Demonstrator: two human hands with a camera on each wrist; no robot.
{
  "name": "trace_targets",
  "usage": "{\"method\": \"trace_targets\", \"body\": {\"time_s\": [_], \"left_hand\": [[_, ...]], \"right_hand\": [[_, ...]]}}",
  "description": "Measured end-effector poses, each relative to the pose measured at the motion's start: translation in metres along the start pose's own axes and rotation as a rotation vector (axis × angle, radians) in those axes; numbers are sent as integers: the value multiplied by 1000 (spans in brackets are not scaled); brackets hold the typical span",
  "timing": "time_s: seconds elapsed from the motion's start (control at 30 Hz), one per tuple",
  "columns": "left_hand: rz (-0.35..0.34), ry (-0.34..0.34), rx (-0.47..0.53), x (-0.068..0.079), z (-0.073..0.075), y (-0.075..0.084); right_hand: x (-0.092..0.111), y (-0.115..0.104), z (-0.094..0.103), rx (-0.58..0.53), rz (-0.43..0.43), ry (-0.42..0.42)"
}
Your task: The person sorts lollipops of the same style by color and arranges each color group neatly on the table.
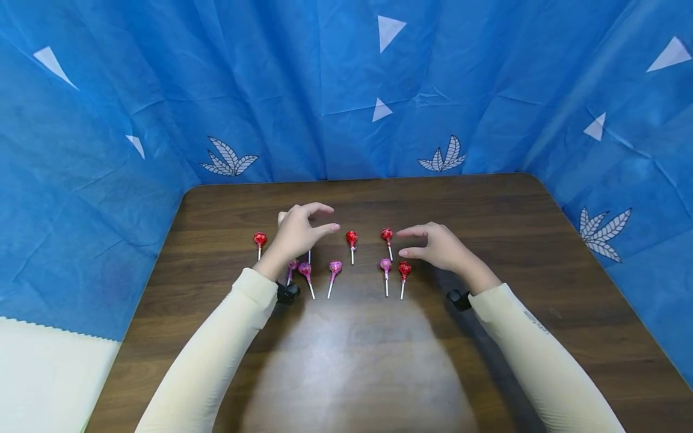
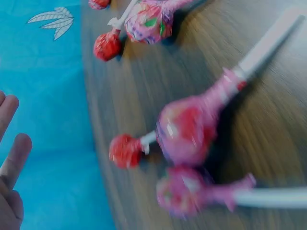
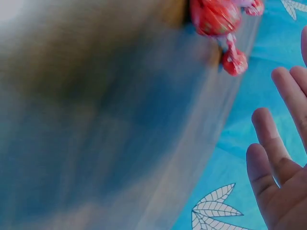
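Note:
Red and pink wrapped lollipops lie in two loose rows on the wooden table. My left hand (image 1: 299, 230) hovers above the left ones, fingers spread and nothing held. Below it are a pink lollipop (image 1: 305, 270) and another pink lollipop (image 1: 335, 267); the forearm partly hides more. At the right, my right hand (image 1: 437, 248) is held with thumb and fingers apart, near a red lollipop (image 1: 387, 234) and a second red lollipop (image 1: 405, 269). A pink lollipop (image 1: 385, 264) lies beside that one. Between the hands sits a red lollipop (image 1: 352, 238). In the left wrist view, a pink lollipop (image 2: 184, 129) looms close.
One red lollipop (image 1: 260, 239) lies at the far left of the group. The brown wooden table (image 1: 346, 361) runs back to a blue curtain (image 1: 325, 90) with white triangles and leaf prints. A white surface (image 1: 49, 373) borders the table at the lower left.

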State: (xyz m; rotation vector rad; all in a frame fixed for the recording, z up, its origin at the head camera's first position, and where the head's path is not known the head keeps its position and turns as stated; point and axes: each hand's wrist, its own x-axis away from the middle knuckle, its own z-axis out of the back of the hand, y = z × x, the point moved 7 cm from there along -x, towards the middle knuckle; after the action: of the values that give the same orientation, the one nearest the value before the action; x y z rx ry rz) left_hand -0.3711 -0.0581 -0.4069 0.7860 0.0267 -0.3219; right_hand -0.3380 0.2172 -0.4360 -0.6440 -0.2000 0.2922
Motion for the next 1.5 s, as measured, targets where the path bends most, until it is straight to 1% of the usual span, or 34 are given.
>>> {"method": "trace_targets", "body": {"time_s": [0.13,0.23,0.4,0.5,0.57,0.7,0.8,0.93,1.0,1.23,1.4,1.5], "left_hand": [[5,26,5,19,14,-7],[12,45,-5,35,20,-13],[4,85,-1,62,22,-24],[12,100,-5,73,20,-30],[26,100,-4,76,19,-34],[46,94,-5,80,18,-39],[58,91,-4,81,17,-42],[67,93,-11,83,16,-47],[69,94,-16,85,15,-49],[73,94,-12,86,12,-53],[83,87,-5,87,11,-56],[87,87,-2,87,11,-57]], "right_hand": [[14,2,-12,21,9,-23],[21,4,-22,47,10,-31],[25,10,-29,90,12,25],[26,13,-30,117,12,45],[25,15,-30,122,11,43],[24,16,-31,97,-2,32],[23,16,-32,78,19,19],[22,12,-33,66,70,15],[23,10,-33,57,71,16],[23,17,-37,35,2,3],[21,20,-37,13,-7,-11],[17,23,-33,-17,-23,-21]]}}
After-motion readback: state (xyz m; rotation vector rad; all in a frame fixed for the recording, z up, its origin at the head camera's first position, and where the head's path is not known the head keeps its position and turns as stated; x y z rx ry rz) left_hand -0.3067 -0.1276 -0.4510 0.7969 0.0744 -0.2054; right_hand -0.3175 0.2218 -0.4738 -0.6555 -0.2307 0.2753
